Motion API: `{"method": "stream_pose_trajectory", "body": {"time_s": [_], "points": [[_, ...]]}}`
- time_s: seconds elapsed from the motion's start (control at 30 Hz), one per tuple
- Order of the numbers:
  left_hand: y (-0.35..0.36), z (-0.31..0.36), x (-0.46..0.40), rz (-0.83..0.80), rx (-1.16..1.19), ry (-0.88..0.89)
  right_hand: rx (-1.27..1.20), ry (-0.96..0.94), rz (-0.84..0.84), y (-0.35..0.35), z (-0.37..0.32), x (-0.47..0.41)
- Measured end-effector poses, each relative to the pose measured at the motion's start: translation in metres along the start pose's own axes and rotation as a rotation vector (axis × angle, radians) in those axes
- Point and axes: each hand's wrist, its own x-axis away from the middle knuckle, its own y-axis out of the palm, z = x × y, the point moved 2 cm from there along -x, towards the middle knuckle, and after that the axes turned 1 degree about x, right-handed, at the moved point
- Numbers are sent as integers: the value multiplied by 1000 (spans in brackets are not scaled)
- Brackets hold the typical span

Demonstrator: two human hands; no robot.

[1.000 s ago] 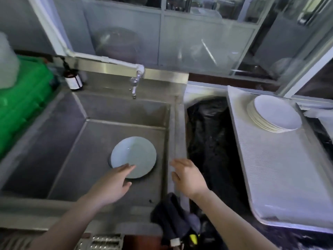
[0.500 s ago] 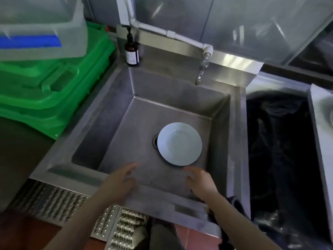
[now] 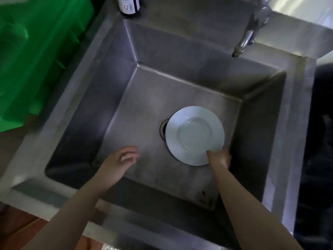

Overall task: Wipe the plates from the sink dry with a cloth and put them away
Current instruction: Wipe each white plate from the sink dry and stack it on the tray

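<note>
1. My right hand (image 3: 219, 158) grips the near rim of the white plate (image 3: 195, 135) — thumb on top.
2. The plate lies on the sink (image 3: 126, 134) floor toward its right wall, partly covering the drain (image 3: 163, 129).
3. My left hand (image 3: 119, 162) hovers over the sink floor — fingers relaxed, holding nothing.

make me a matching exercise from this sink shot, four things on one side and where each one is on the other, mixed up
Things:
1. plate
2. bottle
3. left hand
4. crate

Places:
A. on the sink's back ledge
B. left of the sink
C. on the sink floor, partly over the drain
D. over the sink floor, touching nothing

Pairs: 1-C, 2-A, 3-D, 4-B
</note>
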Motion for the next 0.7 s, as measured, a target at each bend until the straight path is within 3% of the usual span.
{"method": "stream_pose_trajectory", "body": {"time_s": [0.27, 0.4, 0.7], "points": [[48, -6, -88, -103, 156, -279, -7, 21, 64, 16, 0, -55], [67, -9, -122, -57, 315, -366, -16, -21, 109, 20, 7, -65], [105, -8, -158, -43, 207, -337, -87, 44, 86, 19, 13, -79]]}}
